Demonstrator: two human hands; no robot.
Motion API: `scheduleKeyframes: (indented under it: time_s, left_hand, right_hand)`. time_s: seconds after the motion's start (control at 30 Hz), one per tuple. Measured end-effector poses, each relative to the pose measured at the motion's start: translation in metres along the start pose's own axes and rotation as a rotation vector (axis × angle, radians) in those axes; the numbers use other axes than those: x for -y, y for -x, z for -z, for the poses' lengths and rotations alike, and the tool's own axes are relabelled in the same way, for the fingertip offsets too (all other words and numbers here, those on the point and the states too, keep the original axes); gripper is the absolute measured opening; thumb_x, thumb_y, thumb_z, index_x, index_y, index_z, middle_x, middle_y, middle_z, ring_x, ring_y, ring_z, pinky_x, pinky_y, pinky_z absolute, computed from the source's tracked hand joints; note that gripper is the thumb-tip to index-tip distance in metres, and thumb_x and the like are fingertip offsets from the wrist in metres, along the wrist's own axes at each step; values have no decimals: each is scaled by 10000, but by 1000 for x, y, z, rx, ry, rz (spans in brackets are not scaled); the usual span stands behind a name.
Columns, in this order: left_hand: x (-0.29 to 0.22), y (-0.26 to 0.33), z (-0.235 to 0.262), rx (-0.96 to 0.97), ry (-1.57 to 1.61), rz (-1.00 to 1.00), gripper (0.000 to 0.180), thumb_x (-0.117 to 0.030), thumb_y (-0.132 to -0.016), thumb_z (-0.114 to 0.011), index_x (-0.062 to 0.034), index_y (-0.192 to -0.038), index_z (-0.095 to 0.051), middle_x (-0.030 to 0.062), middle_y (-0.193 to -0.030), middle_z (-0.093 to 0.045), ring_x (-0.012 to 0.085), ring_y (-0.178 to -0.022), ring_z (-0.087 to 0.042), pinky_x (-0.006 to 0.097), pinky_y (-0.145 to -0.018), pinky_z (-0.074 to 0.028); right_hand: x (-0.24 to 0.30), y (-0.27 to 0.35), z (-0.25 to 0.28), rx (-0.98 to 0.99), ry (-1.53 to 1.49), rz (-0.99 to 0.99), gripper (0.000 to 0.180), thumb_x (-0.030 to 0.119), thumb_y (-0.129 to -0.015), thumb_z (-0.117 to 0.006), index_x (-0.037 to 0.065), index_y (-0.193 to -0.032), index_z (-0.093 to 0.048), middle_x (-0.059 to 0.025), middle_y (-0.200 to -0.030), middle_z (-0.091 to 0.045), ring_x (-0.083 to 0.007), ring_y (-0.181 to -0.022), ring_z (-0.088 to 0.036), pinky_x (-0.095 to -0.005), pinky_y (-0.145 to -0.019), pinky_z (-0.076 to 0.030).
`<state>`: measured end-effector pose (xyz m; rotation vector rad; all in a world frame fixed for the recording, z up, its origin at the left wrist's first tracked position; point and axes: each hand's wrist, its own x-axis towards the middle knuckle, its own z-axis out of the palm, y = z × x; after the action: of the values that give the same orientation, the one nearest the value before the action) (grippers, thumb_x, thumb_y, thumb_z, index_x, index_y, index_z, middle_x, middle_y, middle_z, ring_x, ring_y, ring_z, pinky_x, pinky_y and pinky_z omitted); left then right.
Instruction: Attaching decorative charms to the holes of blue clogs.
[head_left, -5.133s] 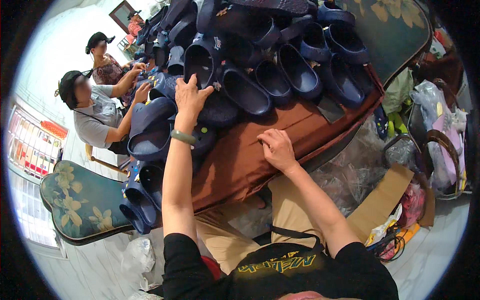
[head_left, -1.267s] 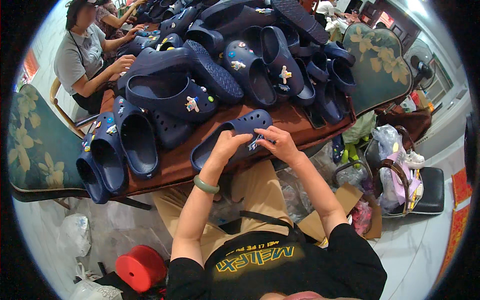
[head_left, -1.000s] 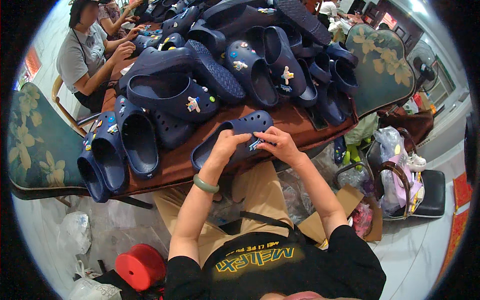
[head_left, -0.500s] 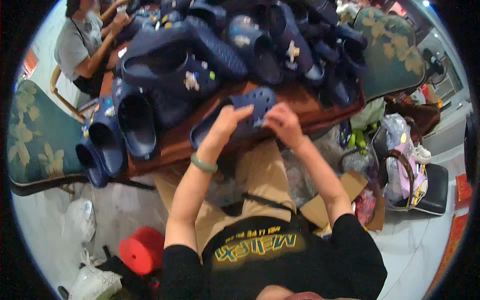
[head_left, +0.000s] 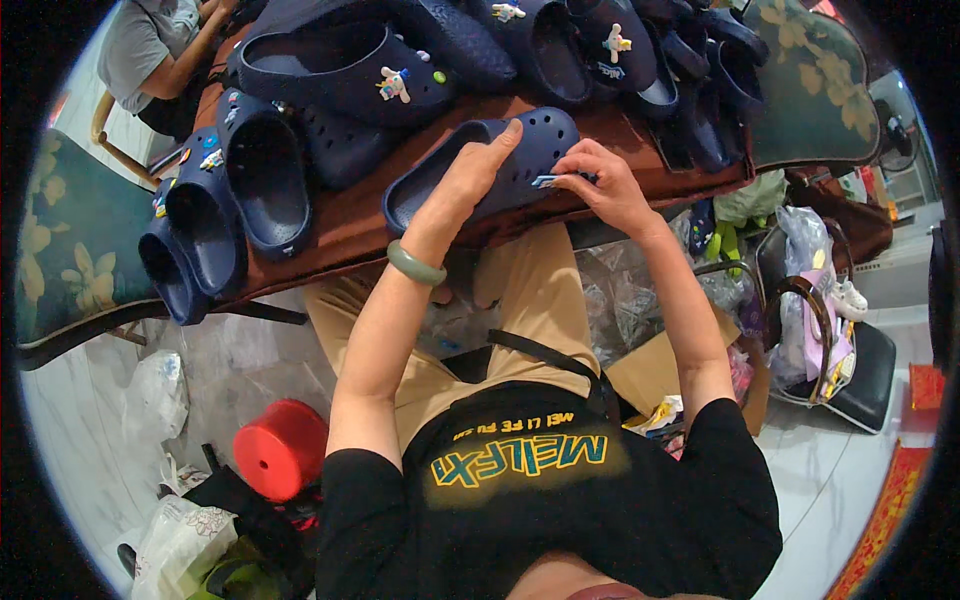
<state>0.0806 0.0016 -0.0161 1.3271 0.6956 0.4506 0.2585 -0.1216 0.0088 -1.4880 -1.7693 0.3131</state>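
Note:
A navy clog (head_left: 537,135) with holes in its toe lies on the table in front of me. My left hand (head_left: 470,183) is closed around its side, thumb on the upper. Pinched between the fingertips of my right hand (head_left: 603,188) is a small light-blue and white shoe charm (head_left: 547,181), against the clog's near side by the holes; its exact shape is partly hidden. Just beyond, a larger-looking navy clog (head_left: 425,95) bears a white figure charm (head_left: 394,84) and a green one. Several more navy clogs (head_left: 268,180) stand to the left.
A brown-covered table (head_left: 350,240) carries more clogs at the back right. Green floral chairs stand left (head_left: 80,240) and right (head_left: 810,90). Below are a red stool (head_left: 280,450), a cardboard box (head_left: 665,365) and plastic bags. Another person (head_left: 150,55) sits at the far left.
The view has tilted down and steadied. My right hand has shifted toward the clog's near side, with the charm now plainly visible. My left hand stays on the clog, its fingers closer around it.

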Motion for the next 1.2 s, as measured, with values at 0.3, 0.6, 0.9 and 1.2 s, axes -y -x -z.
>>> scheduleKeyframes:
  time_s: [0.3,0.6,0.9,1.2]
  left_hand:
    - [-12,9,-3,74,78,-111,579,-555,-892,-535,0,-912,-699,43,-822,-660,86,-714,-591,234,-636,-464]
    - [0,9,-5,103,66,-149,456,-444,-904,-564,-13,-1038,-631,21,-908,-631,73,-774,-580,239,-667,-471]
    - [12,1,-5,31,-132,-86,402,-375,-888,-614,2,-1025,-635,13,-887,-631,77,-767,-565,250,-674,-470]
    - [5,-3,-4,76,-101,-213,338,-37,-723,-716,19,-1045,-634,36,-966,-652,109,-871,-609,259,-784,-484]
  right_hand:
    - [7,-21,5,81,80,-75,134,108,-750,-739,28,-813,-652,-98,-788,-606,-230,-738,-593,-328,-671,-461]
    - [11,-15,-6,29,194,-189,269,143,-691,-790,25,-812,-580,-120,-776,-613,-265,-717,-600,-353,-655,-466]
    - [14,-23,-7,82,265,-272,309,223,-702,-779,50,-803,-544,-134,-768,-609,-333,-740,-600,-421,-648,-460]
    - [-7,-29,0,89,58,-226,231,164,-717,-761,39,-777,-577,-63,-738,-603,-204,-690,-583,-336,-639,-460]
